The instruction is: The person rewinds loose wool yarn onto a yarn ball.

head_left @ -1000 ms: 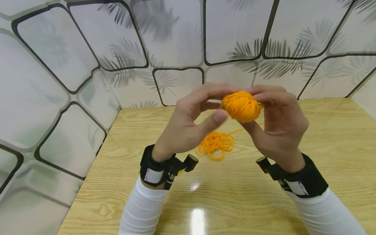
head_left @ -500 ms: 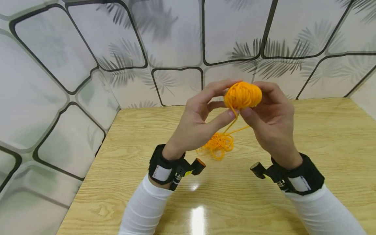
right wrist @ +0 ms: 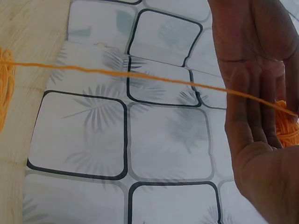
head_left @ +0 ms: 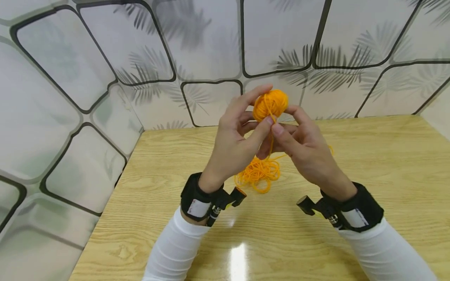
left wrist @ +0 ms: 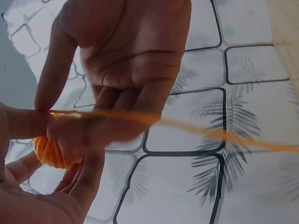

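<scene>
An orange ball of yarn (head_left: 270, 104) is held up above the table by my left hand (head_left: 233, 136), its thumb in front and fingers behind. My right hand (head_left: 306, 152) is close against it, thumb and fingers at the yarn strand (head_left: 272, 142) running down from the ball. In the left wrist view the ball (left wrist: 56, 153) is partly covered by fingers, and the strand (left wrist: 196, 128) stretches off to the right. The right wrist view shows the strand (right wrist: 159, 79) taut between the hands and a loose yarn pile (right wrist: 5, 88).
On the wooden table (head_left: 158, 164), the loose pile of orange yarn (head_left: 260, 173) lies below the hands. A short piece of strand (head_left: 331, 150) shows beyond the right hand. A patterned wall covering (head_left: 211, 47) rises behind the table and along its left side.
The yarn ball has moved up and to the left and has been turned. The right hand has shifted left, from the ball's side down to the strand below it.
</scene>
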The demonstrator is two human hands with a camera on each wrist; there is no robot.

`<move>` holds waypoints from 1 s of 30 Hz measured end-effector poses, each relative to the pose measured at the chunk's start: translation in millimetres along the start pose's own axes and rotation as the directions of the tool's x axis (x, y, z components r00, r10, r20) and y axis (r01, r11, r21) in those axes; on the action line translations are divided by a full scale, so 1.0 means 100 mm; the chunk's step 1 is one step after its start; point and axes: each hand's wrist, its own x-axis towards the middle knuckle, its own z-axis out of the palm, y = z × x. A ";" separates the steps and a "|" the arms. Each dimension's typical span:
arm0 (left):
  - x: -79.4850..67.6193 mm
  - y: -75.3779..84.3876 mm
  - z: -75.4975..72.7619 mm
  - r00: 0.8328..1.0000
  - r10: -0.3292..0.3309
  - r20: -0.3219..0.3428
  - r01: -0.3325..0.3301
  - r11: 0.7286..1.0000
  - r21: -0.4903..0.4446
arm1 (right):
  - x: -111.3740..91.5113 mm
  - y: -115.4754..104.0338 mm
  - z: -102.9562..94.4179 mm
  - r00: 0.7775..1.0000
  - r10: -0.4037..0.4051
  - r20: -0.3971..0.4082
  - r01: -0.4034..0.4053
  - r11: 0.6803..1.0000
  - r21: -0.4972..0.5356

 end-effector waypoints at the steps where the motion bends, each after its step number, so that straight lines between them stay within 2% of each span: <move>1: 0.00 0.01 -0.01 1.000 -0.022 0.000 0.022 1.000 -0.017 | 0.00 0.00 -0.01 1.000 -0.016 -0.025 0.016 0.999 -0.030; 4: 0.01 0.03 -0.04 0.994 -0.108 -0.007 0.107 0.990 -0.090 | 0.00 0.00 -0.04 0.985 -0.093 -0.143 0.075 0.989 -0.126; 6: 0.02 0.06 -0.05 0.986 -0.168 -0.005 0.165 0.974 -0.155 | 0.00 0.02 -0.05 0.962 -0.163 -0.219 0.120 0.973 -0.198; 8: 0.02 0.09 -0.06 0.974 -0.224 0.011 0.221 0.950 -0.219 | 0.01 0.03 -0.06 0.938 -0.224 -0.263 0.164 0.959 -0.232; 11: 0.04 0.13 -0.09 0.955 -0.292 0.062 0.294 0.887 -0.355 | 0.01 0.05 -0.07 0.914 -0.276 -0.296 0.213 0.950 -0.230; 15: 0.05 0.14 -0.13 0.924 -0.353 0.147 0.376 0.769 -0.518 | 0.02 0.05 -0.07 0.909 -0.283 -0.307 0.233 0.954 -0.189; 17: 0.05 0.13 -0.16 0.914 -0.363 0.180 0.400 0.735 -0.548 | 0.02 0.03 -0.08 0.911 -0.283 -0.299 0.235 0.954 -0.189; 19: 0.05 0.12 -0.17 0.913 -0.347 0.212 0.406 0.741 -0.535 | 0.02 0.03 -0.09 0.916 -0.282 -0.284 0.234 0.953 -0.191; 24: 0.03 0.11 -0.20 0.904 -0.319 0.285 0.407 0.847 -0.341 | 0.01 0.03 -0.10 0.936 -0.253 -0.245 0.214 0.961 -0.176; 26: 0.02 0.11 -0.20 0.903 -0.320 0.288 0.400 0.870 -0.287 | 0.00 0.04 -0.10 0.945 -0.232 -0.230 0.197 0.966 -0.166; 27: 0.02 0.11 -0.19 0.904 -0.322 0.281 0.400 0.871 -0.287 | 0.00 0.05 -0.10 0.951 -0.219 -0.219 0.185 0.969 -0.162; 30: 0.01 0.10 -0.18 0.914 -0.324 0.244 0.395 0.846 -0.358 | 0.00 0.07 -0.11 0.965 -0.188 -0.182 0.151 0.968 -0.201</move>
